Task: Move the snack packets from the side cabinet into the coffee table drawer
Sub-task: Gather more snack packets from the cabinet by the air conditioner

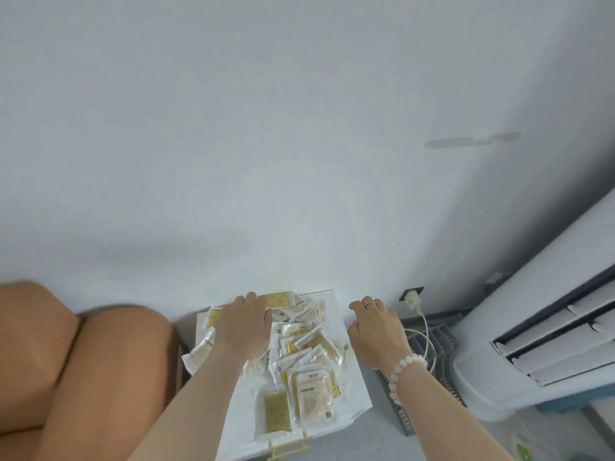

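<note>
The left hand (pixel 241 324) lies atop the heap of yellow-and-white plastic snack packets (pixel 306 357), grip indeterminate; the empty, relaxed right hand (pixel 376 331) hovers just beside its right edge.

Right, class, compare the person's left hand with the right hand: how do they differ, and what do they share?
The left hand lies on the pile of snack packets on the white cabinet. The right hand is out past the cabinet's right edge, on no packet. The right hand wears a ring and a bead bracelet, while the left hand shows neither. Both reach forward, backs up.
</note>
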